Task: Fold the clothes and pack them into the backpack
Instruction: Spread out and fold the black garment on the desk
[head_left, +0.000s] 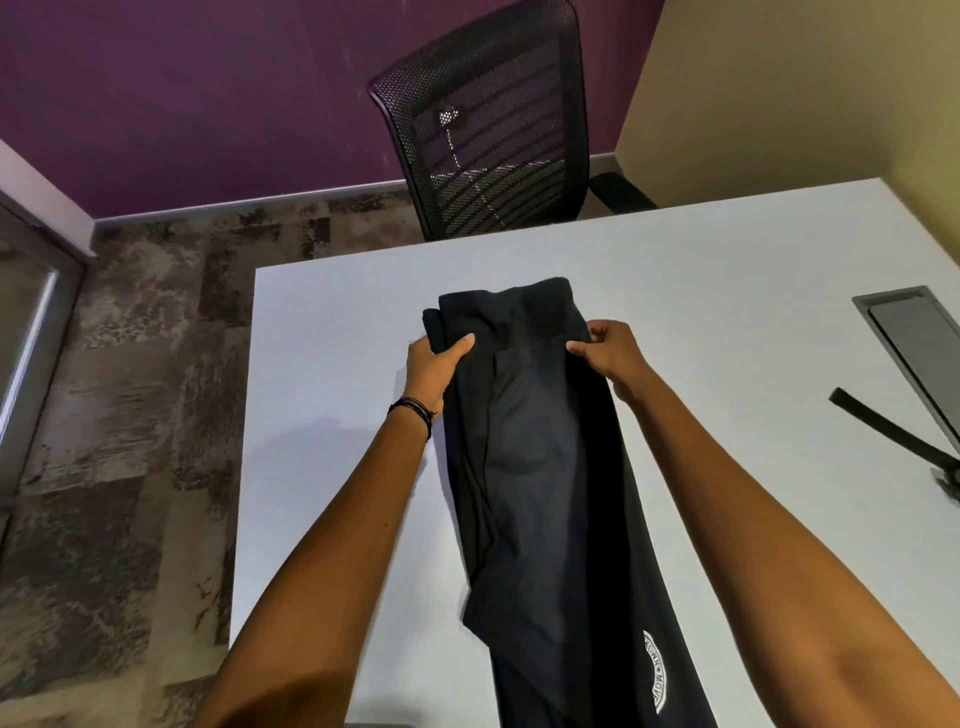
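At its near end the black garment (540, 467) hangs past the edge of the white counter (332, 415), and a round white logo (655, 670) shows on its near right side. From there it lies as 1 long, narrow strip running away from the person, with soft creases along its left side.

Both hands hold the garment close to its far end. The left hand (434, 364), with dark bands (413, 410) on its wrist, grips the garment's left edge, thumb on top and fingers tucked under the cloth. The right hand (608, 353) pinches the garment's right edge between thumb and curled fingers. Just beyond the 2 hands, the far end of the garment is bunched in a thick roll or fold; I cannot tell which.

I judge this to be the folding step, part way through: the strip is narrow but too long to pack. The next move probably calls for both hands to carry the held end evenly along the garment's length so the edges stay lined up.

To the right of the garment, well apart, lie a black strap (893, 431) and a grey hatch (914, 332). No backpack is visible, so packing looks some way off. Beyond the garment's far end stands a mesh chair (493, 135).
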